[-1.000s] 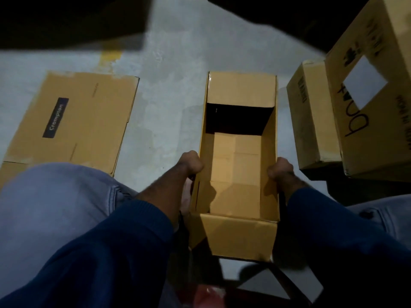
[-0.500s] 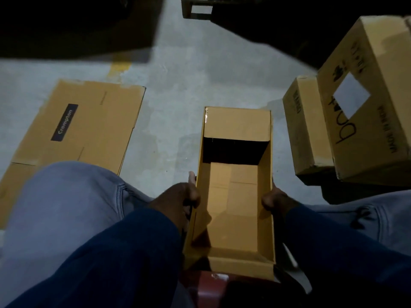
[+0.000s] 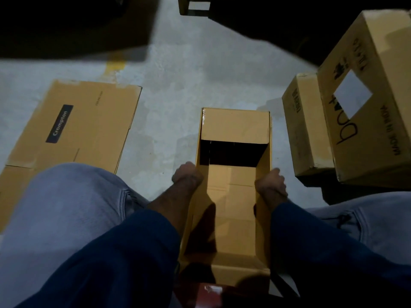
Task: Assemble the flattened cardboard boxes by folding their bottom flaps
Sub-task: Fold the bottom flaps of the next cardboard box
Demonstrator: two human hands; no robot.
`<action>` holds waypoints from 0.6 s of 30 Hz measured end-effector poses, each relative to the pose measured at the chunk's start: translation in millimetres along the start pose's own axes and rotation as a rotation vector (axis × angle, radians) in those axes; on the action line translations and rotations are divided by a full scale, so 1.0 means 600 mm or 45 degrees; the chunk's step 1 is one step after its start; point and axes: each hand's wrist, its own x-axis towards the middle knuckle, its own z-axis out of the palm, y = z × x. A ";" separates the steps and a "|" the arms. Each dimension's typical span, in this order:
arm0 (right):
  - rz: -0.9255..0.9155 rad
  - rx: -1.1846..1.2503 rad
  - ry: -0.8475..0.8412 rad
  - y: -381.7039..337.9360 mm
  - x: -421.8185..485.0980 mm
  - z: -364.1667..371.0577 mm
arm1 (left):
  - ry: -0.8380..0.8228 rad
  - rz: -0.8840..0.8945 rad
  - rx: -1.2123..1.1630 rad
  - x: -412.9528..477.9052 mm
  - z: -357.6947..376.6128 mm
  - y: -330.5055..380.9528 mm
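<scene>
The open tan cardboard box (image 3: 233,218) stands on the grey concrete floor (image 3: 173,85) between the person's knees (image 3: 73,196). The left hand (image 3: 188,177) and right hand (image 3: 270,182) each curl over 1 long wall, so both grips are closed on the box. Its bottom flaps (image 3: 231,196) look folded but untaped, so squeezing the walls inward could spring them apart or buckle a wall. The far top flap (image 3: 235,125) leans inward and may snag. 1 flattened tan cardboard sheet with a dark label (image 3: 73,123) lies to the left.
</scene>
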 end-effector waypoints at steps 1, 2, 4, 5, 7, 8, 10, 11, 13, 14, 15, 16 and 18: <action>-0.098 -0.069 0.099 -0.019 0.001 -0.007 | 0.156 0.063 -0.006 0.003 -0.012 0.010; -0.213 -0.091 0.227 -0.041 0.001 -0.016 | 0.255 0.148 -0.017 0.002 -0.028 0.024; -0.445 -0.119 0.384 -0.084 0.006 -0.031 | 0.354 0.342 0.023 0.006 -0.052 0.049; -0.518 -0.107 0.368 -0.105 0.010 -0.033 | 0.357 0.411 0.038 0.012 -0.057 0.059; -0.626 -0.027 0.229 -0.148 0.011 -0.030 | 0.343 0.530 0.054 0.023 -0.064 0.077; -0.679 -0.028 0.171 -0.164 0.009 -0.024 | 0.368 0.584 0.057 0.028 -0.066 0.084; -0.797 -0.164 0.226 -0.181 0.013 -0.004 | 0.431 0.667 0.119 0.043 -0.066 0.092; -0.863 -0.260 0.296 -0.182 0.017 0.006 | 0.475 0.697 0.171 0.053 -0.065 0.094; -0.947 -0.452 0.382 -0.178 0.030 0.016 | 0.576 0.745 0.283 0.076 -0.063 0.093; -0.985 -0.537 0.401 -0.178 0.040 0.018 | 0.624 0.777 0.333 0.088 -0.063 0.093; -1.015 -0.602 0.416 -0.179 0.053 0.017 | 0.655 0.808 0.379 0.101 -0.065 0.095; -1.032 -0.654 0.427 -0.182 0.066 0.014 | 0.668 0.829 0.427 0.114 -0.067 0.097; -1.063 -0.715 0.443 -0.193 0.092 0.010 | 0.643 0.840 0.504 0.135 -0.070 0.104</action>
